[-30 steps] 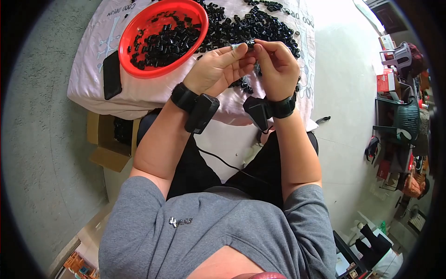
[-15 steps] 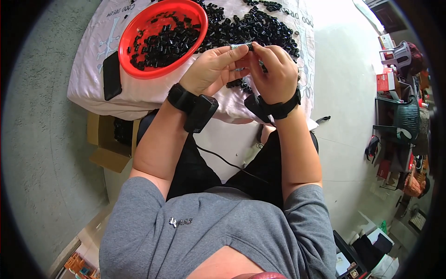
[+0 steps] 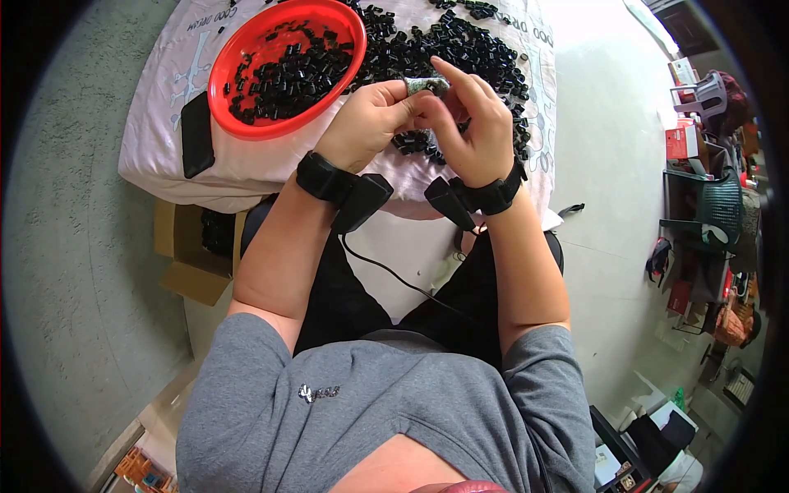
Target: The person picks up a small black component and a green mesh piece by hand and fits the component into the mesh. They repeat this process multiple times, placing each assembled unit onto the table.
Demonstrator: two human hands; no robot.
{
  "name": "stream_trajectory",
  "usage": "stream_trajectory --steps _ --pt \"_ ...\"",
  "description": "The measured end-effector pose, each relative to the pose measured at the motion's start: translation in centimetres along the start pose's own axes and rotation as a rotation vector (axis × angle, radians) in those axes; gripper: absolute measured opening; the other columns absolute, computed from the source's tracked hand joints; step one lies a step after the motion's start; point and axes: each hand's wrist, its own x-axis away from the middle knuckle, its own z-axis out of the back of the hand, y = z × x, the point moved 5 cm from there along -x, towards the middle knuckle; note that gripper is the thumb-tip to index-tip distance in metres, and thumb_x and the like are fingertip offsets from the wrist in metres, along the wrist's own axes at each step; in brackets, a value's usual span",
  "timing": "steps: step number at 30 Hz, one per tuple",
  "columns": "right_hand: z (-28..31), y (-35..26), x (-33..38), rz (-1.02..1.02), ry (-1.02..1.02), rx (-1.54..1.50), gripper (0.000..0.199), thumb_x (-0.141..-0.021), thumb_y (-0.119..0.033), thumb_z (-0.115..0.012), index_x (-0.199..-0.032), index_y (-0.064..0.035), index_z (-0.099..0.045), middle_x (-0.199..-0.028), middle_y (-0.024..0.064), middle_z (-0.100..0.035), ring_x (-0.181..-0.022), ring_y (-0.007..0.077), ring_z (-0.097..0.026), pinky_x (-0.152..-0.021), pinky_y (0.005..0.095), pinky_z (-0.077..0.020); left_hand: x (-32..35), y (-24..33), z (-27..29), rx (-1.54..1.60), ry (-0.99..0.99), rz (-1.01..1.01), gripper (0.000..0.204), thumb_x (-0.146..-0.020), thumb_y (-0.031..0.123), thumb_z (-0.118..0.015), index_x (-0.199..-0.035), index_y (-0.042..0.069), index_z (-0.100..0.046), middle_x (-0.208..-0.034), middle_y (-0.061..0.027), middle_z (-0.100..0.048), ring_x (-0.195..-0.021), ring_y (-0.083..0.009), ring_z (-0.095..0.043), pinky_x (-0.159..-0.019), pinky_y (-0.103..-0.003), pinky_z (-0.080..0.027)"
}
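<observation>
Left hand: Here we have the left hand (image 3: 366, 120), curled in, thumb bent toward the forefinger; the right thumb crosses in front, so we can't tell how tightly it grips.
Right hand: And the right hand (image 3: 483, 123), loosely open, forefinger stretched out ahead, thumb reaching across; we see nothing clasped in it, though whether that thumb touches anything we can't tell.
Speckled piece: Right between the fingertips, over the cloth's near half, sits a small pale speckled piece (image 3: 417, 84), a dark patch on it; held or worn round a finger, we can't say. We judge it light and perhaps soft, best steadied by its sides.
Black pieces: Just beyond the hands, a spread of glossy loose black pieces (image 3: 464, 51)! We reckon them light, stiff and slippery; a fingertip pinch across opposite sides should suit.
Red basin: To our left, a red basin (image 3: 265, 133) with more black pieces inside.
Cloth: All this lies on a pale printed cloth (image 3: 153, 149), with a flat black slab (image 3: 197, 135) beside the basin.
Wrists: Dark devices strapped on both.
</observation>
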Motion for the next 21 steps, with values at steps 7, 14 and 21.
stream_trajectory --steps 7,14,21 --pt "-1.2 1.3 0.2 -0.079 -0.038 -0.061 0.031 -0.084 -0.016 -0.066 -0.11 0.0013 -0.061 -0.078 0.0098 -0.065 -0.067 0.0157 -0.063 -0.065 0.0268 -0.0503 -0.3 -0.5 0.3 -0.159 0.052 -0.102 0.024 -0.094 0.016 -0.058 -0.106 -0.004 -0.062 -0.1 -0.0064 -0.066 -0.091 -0.0107 -0.062 -0.085 -0.024 -0.049" --pt "-1.5 2.3 0.4 -0.116 -0.02 -0.138 0.029 -0.086 -0.014 -0.065 -0.108 0.0033 -0.061 -0.081 0.0086 -0.066 -0.072 0.0131 -0.065 -0.067 0.0263 -0.0522 -0.3 -0.3 -0.3 -0.153 0.093 -0.162 0.021 -0.094 0.011 -0.056 -0.106 -0.004 -0.063 -0.094 -0.0042 -0.067 -0.085 -0.008 -0.061 -0.078 -0.023 -0.051" --pt "-1.9 2.4 0.4 -0.121 0.001 -0.186 0.028 -0.086 -0.013 -0.066 -0.108 0.0038 -0.061 -0.082 0.007 -0.067 -0.073 0.011 -0.064 -0.067 0.0252 -0.0525 -0.3 -0.5 0.1 -0.139 0.084 -0.179 0.023 -0.094 0.011 -0.055 -0.11 -0.004 -0.062 -0.098 -0.0054 -0.066 -0.088 -0.0092 -0.062 -0.082 -0.024 -0.051"
